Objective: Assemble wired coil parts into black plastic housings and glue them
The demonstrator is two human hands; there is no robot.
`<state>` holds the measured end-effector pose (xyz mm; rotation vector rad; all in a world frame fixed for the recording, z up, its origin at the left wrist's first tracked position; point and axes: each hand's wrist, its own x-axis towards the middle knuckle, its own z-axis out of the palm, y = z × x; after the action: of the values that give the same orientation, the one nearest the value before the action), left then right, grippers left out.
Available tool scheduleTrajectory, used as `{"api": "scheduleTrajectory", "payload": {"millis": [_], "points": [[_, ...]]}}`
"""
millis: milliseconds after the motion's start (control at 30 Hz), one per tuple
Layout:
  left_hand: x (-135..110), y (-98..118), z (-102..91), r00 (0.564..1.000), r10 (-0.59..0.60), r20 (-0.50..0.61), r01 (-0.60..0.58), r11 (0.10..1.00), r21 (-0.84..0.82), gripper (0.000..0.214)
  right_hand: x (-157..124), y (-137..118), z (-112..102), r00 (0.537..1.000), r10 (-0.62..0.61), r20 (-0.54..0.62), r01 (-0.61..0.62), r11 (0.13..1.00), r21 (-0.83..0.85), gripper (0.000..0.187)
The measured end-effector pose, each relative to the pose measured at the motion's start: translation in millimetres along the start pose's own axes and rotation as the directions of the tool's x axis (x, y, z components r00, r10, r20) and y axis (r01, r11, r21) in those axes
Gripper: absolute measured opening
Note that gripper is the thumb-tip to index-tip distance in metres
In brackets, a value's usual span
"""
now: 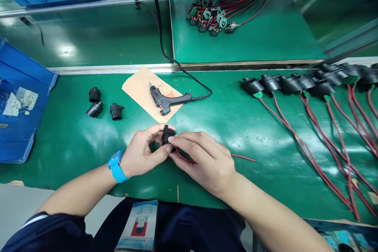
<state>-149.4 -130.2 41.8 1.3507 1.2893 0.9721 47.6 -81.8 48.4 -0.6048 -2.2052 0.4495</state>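
Observation:
Between my two hands is a small black plastic housing with a spout-like stub pointing up. My left hand is closed round its left side, thumb and fingers gripping it. The fingertips of my right hand press against its right side. A red wire runs from the housing under my right hand and comes out beyond it. What sits inside the housing is hidden by my fingers. Just behind my hands, a black glue gun lies on a piece of tan cardboard.
Several loose black housings stand at left, near a blue bin. At right lie several housings with red wires. A raised green board holds wired round parts. The glue gun's black cord hangs down behind.

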Motion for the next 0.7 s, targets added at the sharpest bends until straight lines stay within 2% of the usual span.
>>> {"api": "scheduleTrajectory", "payload": {"millis": [33,67,133,200,267,333,433,500,633,700], "points": [[1,1,-2.3,1.0,-0.02,0.007,0.02,0.998,-0.054,0.039,1,1,-7,0.993,0.1,0.069,-0.108,0.987,0.12,0.045],[2,2,-4.8,0.999,-0.039,0.018,0.04,0.992,-0.116,0.038,2,2,-14,0.966,0.196,0.169,-0.234,0.941,0.245,0.05],[4,4,-8.9,0.996,-0.064,0.057,0.076,0.969,-0.237,0.039,2,4,-32,0.869,0.327,0.371,-0.469,0.781,0.413,0.043],[4,7,-10.3,0.99,-0.076,0.12,0.111,0.94,-0.322,0.041,1,5,-46,0.793,0.381,0.476,-0.594,0.659,0.461,0.024],[2,10,-8.7,0.978,-0.083,0.194,0.152,0.915,-0.373,0.044,-2,5,-55,0.757,0.395,0.521,-0.642,0.6,0.477,0.03],[0,13,-5.1,0.963,-0.095,0.254,0.194,0.896,-0.4,0.046,-6,6,-58,0.75,0.371,0.548,-0.653,0.549,0.522,0.033],[0,19,1.1,0.934,-0.09,0.345,0.236,0.882,-0.407,0.05,-12,8,-59,0.768,0.336,0.544,-0.635,0.509,0.581,0.035],[1,25,5.1,0.891,-0.075,0.447,0.265,0.886,-0.379,0.052,-17,9,-59,0.783,0.348,0.514,-0.616,0.546,0.568,0.032],[-3,30,10.2,0.751,-0.098,0.653,0.308,0.927,-0.215,0.057,-31,3,-68,0.827,0.399,0.396,-0.56,0.645,0.52,0.024],[1,24,8.9,0.748,-0.155,0.645,0.298,0.947,-0.119,0.056,-41,-1,-78,0.847,0.362,0.389,-0.527,0.667,0.526,0.028]]}}
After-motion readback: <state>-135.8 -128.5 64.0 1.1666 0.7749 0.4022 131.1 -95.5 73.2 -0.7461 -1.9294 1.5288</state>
